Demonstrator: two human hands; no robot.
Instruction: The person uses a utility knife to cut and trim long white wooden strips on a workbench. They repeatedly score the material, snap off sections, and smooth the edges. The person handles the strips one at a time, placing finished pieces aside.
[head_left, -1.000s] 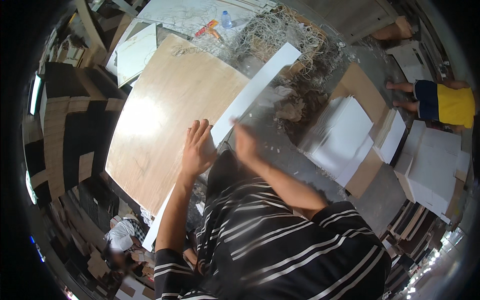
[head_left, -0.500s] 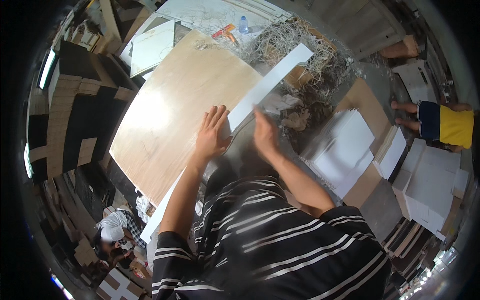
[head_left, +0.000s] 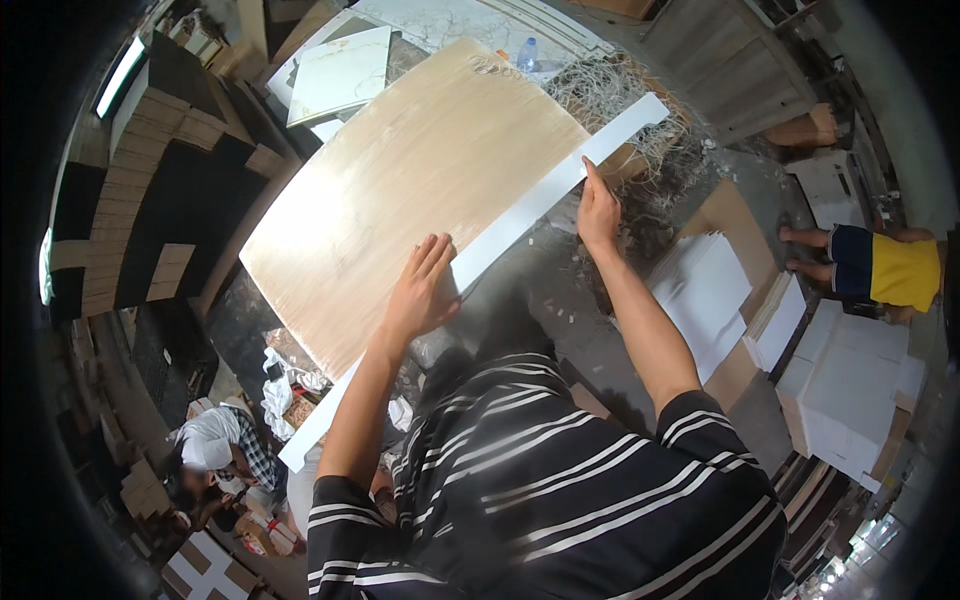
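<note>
A long white strip of board (head_left: 525, 210) with a notched far end lies along the near edge of a pale wood-grain panel (head_left: 400, 200). My left hand (head_left: 425, 285) rests flat across the strip and the edge of the panel, fingers stretched out. Farther along the strip, my right hand (head_left: 599, 205) is closed on its outer edge, with the thumb against the edge. The strip's near end sticks out past the panel, beyond my left forearm.
Tangled pale shavings (head_left: 620, 95) and a small blue bottle (head_left: 527, 54) are at the far side. Stacked white boards (head_left: 705, 285) lie to the right. A person in a yellow top (head_left: 905, 272) stands far right; another person (head_left: 225, 440) crouches at lower left.
My right hand, blurred beside the strip before, has moved away from me and to the right, and grips the strip's edge. My left hand stays flat. The whole view has shifted slightly.
</note>
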